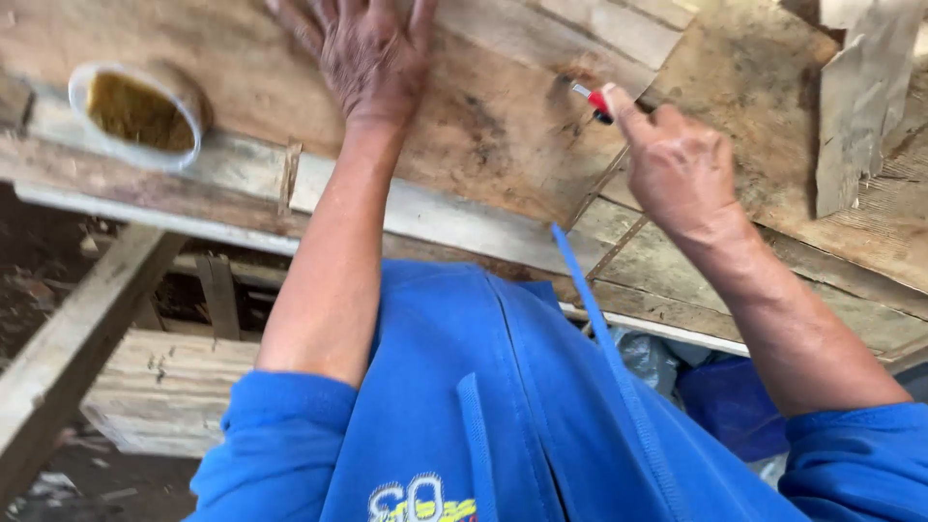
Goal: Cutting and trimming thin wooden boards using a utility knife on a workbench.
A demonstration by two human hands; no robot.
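Note:
My left hand [372, 50] lies flat, fingers spread, on a worn plywood sheet [503, 126] on the workbench. My right hand [677, 164] is closed around a red and white pencil [592, 100], its tip touching the plywood to the right of my left hand. Both forearms are bare and reach up from blue sleeves. A blue cord [592, 300] from my shirt hangs across the bench edge.
A white round tub [135, 114] with brownish contents sits on the bench at the left. Rough wooden boards [855, 116] lie at the right. Below the bench edge [242, 208] are timber frame pieces [77, 338], a stack of planks [164, 387] and blue plastic [730, 406].

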